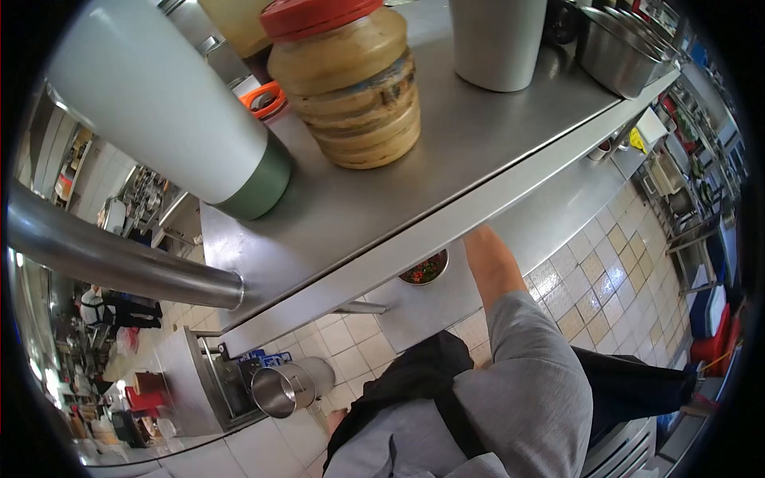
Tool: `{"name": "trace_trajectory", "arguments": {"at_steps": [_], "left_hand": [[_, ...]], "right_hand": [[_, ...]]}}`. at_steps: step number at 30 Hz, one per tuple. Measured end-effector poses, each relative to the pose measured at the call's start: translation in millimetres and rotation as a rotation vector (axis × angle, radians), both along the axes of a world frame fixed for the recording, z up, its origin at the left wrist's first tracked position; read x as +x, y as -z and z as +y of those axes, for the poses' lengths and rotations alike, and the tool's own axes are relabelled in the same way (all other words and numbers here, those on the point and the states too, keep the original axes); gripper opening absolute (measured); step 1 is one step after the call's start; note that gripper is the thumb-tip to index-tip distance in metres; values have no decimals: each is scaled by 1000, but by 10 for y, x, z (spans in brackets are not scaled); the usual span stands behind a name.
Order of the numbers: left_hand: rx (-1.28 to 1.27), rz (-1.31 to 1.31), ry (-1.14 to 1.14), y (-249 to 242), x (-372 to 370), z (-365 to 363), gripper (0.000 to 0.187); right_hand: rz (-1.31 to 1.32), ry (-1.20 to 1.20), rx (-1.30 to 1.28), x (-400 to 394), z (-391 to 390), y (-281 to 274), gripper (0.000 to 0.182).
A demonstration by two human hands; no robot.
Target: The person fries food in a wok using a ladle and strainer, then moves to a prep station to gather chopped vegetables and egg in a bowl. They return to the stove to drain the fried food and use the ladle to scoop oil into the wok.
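My right forearm reaches forward beneath the edge of a steel shelf (446,159), which hides my right hand, so what it holds or touches does not show. Left of this forearm, partly under the shelf, is a round metal bowl (425,269) of chopped red and green food on a lower steel surface (518,231). A small patch of skin, possibly my left hand (337,417), shows beside my dark apron; its fingers cannot be made out.
The shelf bears a large tan jar (358,95) with a red lid, a grey-and-green container (183,119), a pale container (500,40) and steel pans (617,60). A metal post (127,247) stands left. Below are a steel pot (279,390) and tiled floor. Another person (119,309) stands far left.
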State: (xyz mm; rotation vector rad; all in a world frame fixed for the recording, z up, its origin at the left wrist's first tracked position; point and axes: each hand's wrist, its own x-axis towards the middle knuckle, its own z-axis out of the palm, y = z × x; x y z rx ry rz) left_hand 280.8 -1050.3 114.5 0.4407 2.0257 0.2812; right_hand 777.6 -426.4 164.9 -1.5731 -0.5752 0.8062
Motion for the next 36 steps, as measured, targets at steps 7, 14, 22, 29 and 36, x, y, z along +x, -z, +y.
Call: {"name": "trace_trajectory", "arguments": {"at_steps": [7,14,22,29,36], "left_hand": [[159,-138,-311,222,-279,503,30],[-2,162,310,364,-422,126,38],[-49,178,509,444,-638,226,38],[-20,160,668,853,-1322,377,39],[74,279,1149,1635,-2633,460,38]], "right_hand": [[21,69,10,262,274,-10,22],[108,186,-157,335,394,81,43],[237,95,57,93,-89,10,50],[335,128,167,-301,-1603,-264,37],[314,51,158,-1420,-3437,-692,22]]}}
